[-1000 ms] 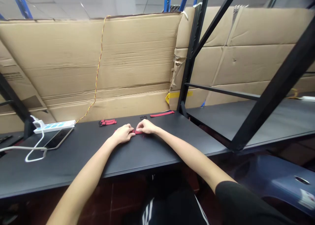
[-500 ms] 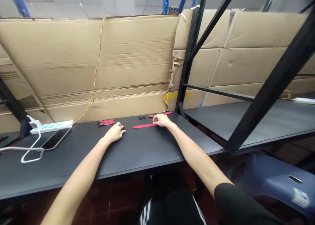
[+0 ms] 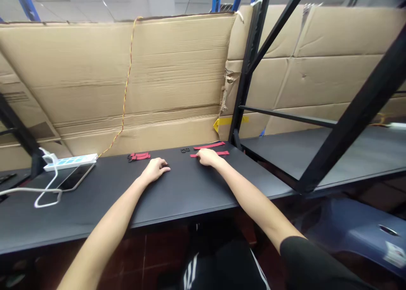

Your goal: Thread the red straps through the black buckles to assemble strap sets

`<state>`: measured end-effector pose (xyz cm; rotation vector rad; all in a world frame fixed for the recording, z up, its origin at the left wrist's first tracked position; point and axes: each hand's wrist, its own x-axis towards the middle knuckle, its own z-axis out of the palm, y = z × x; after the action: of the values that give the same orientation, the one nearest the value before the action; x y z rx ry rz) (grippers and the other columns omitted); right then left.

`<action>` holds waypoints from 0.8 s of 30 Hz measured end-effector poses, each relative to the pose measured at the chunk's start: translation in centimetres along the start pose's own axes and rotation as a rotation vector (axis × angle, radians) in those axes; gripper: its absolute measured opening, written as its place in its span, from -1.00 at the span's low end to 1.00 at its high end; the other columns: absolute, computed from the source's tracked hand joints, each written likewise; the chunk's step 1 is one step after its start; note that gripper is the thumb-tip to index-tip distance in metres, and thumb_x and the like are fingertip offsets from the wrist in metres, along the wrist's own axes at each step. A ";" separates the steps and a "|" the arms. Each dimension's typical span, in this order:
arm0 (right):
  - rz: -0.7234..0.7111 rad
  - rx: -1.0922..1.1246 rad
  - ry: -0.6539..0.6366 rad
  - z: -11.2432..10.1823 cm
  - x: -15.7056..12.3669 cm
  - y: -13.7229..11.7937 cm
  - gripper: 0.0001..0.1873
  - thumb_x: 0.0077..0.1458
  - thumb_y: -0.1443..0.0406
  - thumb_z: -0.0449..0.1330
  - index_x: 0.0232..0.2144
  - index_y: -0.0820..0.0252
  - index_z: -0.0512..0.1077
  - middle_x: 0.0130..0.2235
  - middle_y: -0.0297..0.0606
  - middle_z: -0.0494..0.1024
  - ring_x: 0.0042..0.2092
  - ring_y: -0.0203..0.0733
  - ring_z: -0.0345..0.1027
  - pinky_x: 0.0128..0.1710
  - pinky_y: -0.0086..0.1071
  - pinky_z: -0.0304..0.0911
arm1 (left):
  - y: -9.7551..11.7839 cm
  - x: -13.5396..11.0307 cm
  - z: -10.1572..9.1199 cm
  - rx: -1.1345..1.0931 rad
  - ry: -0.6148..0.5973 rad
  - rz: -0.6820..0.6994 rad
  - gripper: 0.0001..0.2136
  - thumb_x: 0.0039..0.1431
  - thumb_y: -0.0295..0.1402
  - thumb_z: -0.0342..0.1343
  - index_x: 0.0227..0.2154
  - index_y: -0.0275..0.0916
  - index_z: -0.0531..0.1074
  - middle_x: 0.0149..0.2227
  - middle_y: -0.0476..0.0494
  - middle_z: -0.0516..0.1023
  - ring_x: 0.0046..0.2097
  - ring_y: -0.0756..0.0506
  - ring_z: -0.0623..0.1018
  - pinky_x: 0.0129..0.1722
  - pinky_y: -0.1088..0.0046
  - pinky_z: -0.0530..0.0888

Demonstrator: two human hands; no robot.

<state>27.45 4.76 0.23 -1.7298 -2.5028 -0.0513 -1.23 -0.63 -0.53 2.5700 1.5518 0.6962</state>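
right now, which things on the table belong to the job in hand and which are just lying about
Likely part of it:
- front red strap, under the right hand
- rear red strap
- black buckles
- red straps with black fittings, beyond the left hand

Seemingly just lying about:
- white power strip
- phone
- white cable

The black tabletop (image 3: pixel 177 197) carried two red straps (image 3: pixel 209 146), small black pieces (image 3: pixel 185 150), probably buckles, a red strap bundle (image 3: pixel 140 156), a white power strip (image 3: pixel 74 161), a white cable (image 3: pixel 47 204) and a phone (image 3: pixel 76 178).
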 end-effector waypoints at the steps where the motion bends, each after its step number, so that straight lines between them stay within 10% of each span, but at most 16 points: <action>1: 0.028 -0.011 -0.013 -0.1 0.1 0.9 -0.60 0.00 0.41 0.10 -0.09 0.15 0.52 -0.06 -0.03 0.51 -0.02 0.10 0.37 -0.05 -0.13 0.22 | 0.2 0.0 0.2 -0.013 0.009 0.008 -0.70 0.12 -0.13 0.13 -0.27 -0.27 0.55 -0.32 -0.16 0.53 -0.31 -0.10 0.50 -0.23 0.41 0.43; 19: 0.099 0.015 0.087 1.1 0.6 3.5 -0.46 0.13 0.44 -0.06 0.14 0.12 0.32 0.14 0.03 0.32 0.12 0.14 0.21 0.06 0.13 0.06 | 1.4 0.0 0.5 -0.038 -0.058 0.037 -0.68 0.15 -0.28 0.05 -0.09 -0.26 0.53 -0.12 -0.21 0.51 -0.21 -0.11 0.52 -0.06 0.37 0.43; 24: -0.240 0.150 0.342 1.0 0.1 -1.2 -0.57 0.26 0.34 -0.10 0.12 0.21 0.32 0.12 -0.03 0.36 0.09 -0.05 0.28 0.08 -0.17 0.16 | 1.2 0.2 0.8 -0.075 -0.024 0.012 -0.69 0.11 -0.28 0.11 -0.11 -0.25 0.54 -0.16 -0.18 0.54 -0.25 -0.09 0.52 -0.11 0.40 0.44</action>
<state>26.26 4.53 -0.69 -1.2380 -2.3734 -0.1581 0.21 -0.94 -0.85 2.5258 1.4750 0.7078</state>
